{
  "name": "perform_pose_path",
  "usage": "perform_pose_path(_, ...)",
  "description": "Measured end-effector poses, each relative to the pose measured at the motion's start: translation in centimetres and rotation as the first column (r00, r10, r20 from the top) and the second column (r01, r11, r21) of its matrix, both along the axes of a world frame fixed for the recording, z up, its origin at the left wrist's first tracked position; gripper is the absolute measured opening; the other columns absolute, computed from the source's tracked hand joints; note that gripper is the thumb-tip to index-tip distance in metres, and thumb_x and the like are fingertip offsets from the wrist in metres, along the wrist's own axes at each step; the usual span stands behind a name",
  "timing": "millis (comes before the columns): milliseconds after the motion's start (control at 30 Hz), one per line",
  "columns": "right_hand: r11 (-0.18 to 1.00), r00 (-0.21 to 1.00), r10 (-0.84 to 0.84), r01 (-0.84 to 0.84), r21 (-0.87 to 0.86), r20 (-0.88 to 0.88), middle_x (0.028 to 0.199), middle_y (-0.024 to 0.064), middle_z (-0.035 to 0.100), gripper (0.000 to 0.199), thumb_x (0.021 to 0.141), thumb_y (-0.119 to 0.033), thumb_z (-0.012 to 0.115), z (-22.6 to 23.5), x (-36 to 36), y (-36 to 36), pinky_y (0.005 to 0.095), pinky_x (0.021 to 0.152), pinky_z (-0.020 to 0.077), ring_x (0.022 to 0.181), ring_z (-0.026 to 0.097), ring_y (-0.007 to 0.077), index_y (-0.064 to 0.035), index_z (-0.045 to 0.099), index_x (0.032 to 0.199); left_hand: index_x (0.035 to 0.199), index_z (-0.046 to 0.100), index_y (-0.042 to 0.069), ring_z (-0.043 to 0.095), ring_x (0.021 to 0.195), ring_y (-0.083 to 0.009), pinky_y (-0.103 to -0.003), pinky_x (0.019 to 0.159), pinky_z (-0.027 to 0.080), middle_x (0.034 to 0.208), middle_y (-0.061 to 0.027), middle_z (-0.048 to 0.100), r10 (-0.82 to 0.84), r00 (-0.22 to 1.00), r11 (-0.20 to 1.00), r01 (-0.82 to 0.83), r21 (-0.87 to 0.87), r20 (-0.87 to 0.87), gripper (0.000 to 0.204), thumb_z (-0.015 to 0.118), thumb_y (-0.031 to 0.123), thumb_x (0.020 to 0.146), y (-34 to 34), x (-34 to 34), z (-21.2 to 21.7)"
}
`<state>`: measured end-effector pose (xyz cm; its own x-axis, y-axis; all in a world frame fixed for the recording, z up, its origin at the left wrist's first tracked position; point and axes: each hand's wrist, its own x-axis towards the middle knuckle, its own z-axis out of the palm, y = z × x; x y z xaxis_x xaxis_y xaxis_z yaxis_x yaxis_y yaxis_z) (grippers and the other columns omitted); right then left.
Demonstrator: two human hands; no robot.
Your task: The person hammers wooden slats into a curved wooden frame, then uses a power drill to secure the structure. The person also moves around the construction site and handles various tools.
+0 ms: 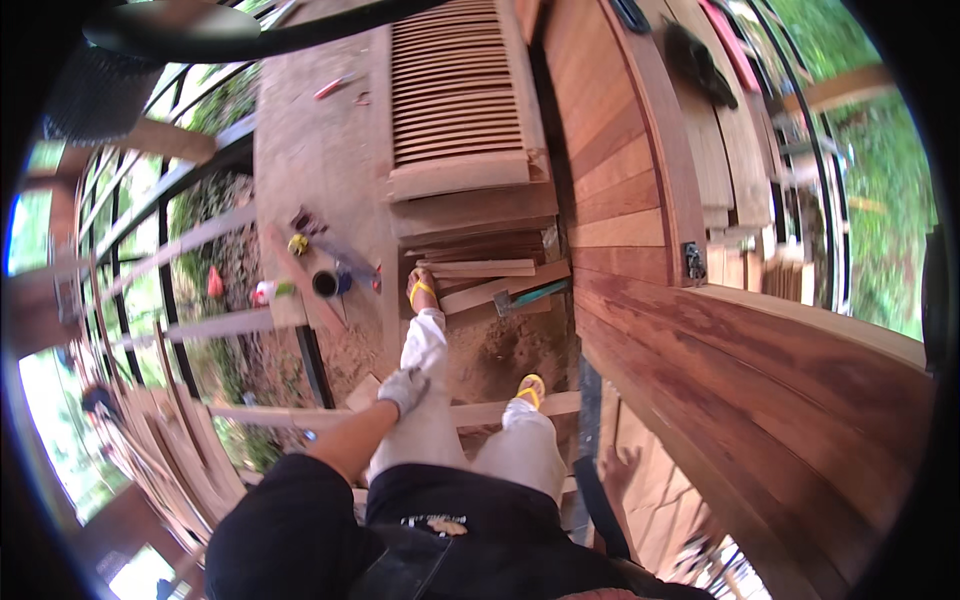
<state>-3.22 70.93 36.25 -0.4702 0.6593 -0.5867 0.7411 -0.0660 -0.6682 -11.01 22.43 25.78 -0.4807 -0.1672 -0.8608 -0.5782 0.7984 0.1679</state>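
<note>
My left hand (404, 389), in a grey work glove, rests against the left leg of my white trousers (424, 430), its fingers lying over the cloth. My bare right hand (619, 468) is low at the right, beside a reddish-brown wooden panel (770, 395). Its fingers are apart, and I see nothing held in them. A dark strip (600, 505) runs next to that hand. My feet, in yellow flip-flops (532, 390), are set apart, the left one beside loose wood strips (480, 268).
A slatted wooden shutter (455, 90) lies ahead on a board surface. To its right stands a panelled wooden door (610, 150). A dark cup (325, 283), a yellow tape measure (298, 243) and a red-handled tool (330, 88) lie left. A teal-handled tool (535, 293) rests near the strips.
</note>
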Motion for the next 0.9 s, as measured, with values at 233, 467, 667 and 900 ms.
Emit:
perform_pose_path(233,0.867,0.812,0.436,-0.263,0.424,-0.388,0.142,0.0182,0.053,0.063,0.093,-0.014,0.072,6.1,-7.8,11.1,0.0358,0.100,0.0499,0.120,0.057,0.0255,0.0035,0.042,0.146,0.114,0.072,0.010,0.070,0.104,-0.0298,-0.038,0.088,0.053,0.109,-0.0157,0.073,0.589,0.768,0.807,-0.575,0.132,-0.251,0.042,0.066,0.045,0.092,2.7,12.5,4.7)
perform_pose_path(467,0.824,0.748,0.551,-0.417,0.384,-0.371,0.132,0.0230,0.063,0.040,0.098,-0.013,0.065,10.2,-7.5,9.2,0.0393,0.104,0.0485,0.118,0.063,0.0296,0.0129,0.059,0.128,0.112,0.070,0.001,0.065,0.115,-0.0376,-0.045,0.093,0.049,0.114,-0.0254,0.070,0.758,0.640,0.652,-0.744,0.147,-0.125,0.067,0.053,0.062,0.093,8.3,30.6,0.2)
perform_pose_path(667,0.730,0.807,0.563,-0.383,0.566,-0.180,0.129,0.0290,0.062,0.061,0.091,-0.033,0.075,12.0,-7.1,9.1,0.0446,0.102,0.0490,0.115,0.063,0.0390,0.0154,0.059,0.125,0.111,0.073,0.009,0.061,0.118,-0.0412,-0.047,0.099,0.049,0.120,-0.0233,0.067,0.341,0.900,0.940,-0.334,0.074,-0.272,0.052,0.048,0.051,0.094,11.0,31.3,1.7)
perform_pose_path(900,0.556,0.815,0.568,-0.483,0.677,0.115,0.127,0.0233,0.066,0.054,0.090,-0.039,0.075,13.6,-7.6,8.0,0.0427,0.099,0.0515,0.113,0.065,0.0368,0.0041,0.068,0.122,0.104,0.070,0.005,0.065,0.080,-0.0133,-0.030,0.070,0.053,0.095,-0.0034,0.072,0.967,0.251,0.233,-0.801,0.551,-0.045,0.019,0.063,0.022,0.099,12.1,29.1,5.9)
